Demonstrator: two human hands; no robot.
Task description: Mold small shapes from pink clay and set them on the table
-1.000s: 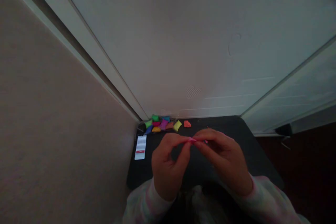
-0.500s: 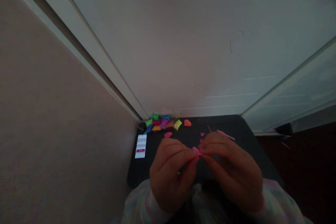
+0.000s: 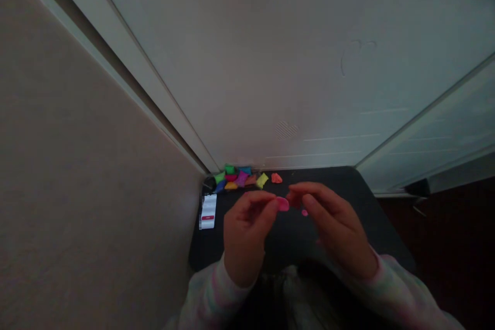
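My left hand (image 3: 244, 237) pinches a flattened piece of pink modelling clay (image 3: 283, 204) between thumb and fingertips, and the clay sticks out to the right. Just right of it, my right hand (image 3: 340, 232) has its thumb and fingers apart, with no clay visible between them. A small pink bit (image 3: 304, 212) shows below the right fingertips; it seems to lie on the dark table (image 3: 286, 240). My right hand covers much of the table's right part.
Several colourful clay packets (image 3: 242, 179) lie along the back left of the table. A yellow packet (image 3: 262, 181) and an orange lump (image 3: 276, 178) sit beside them. A lit phone (image 3: 209, 210) rests at the left edge. A white panelled surface (image 3: 247, 87) rises behind the table.
Both hands have moved up and away from me. My right fingers have come off the pink clay and spread, leaving it in my left hand. The thin pink tools are now hidden.
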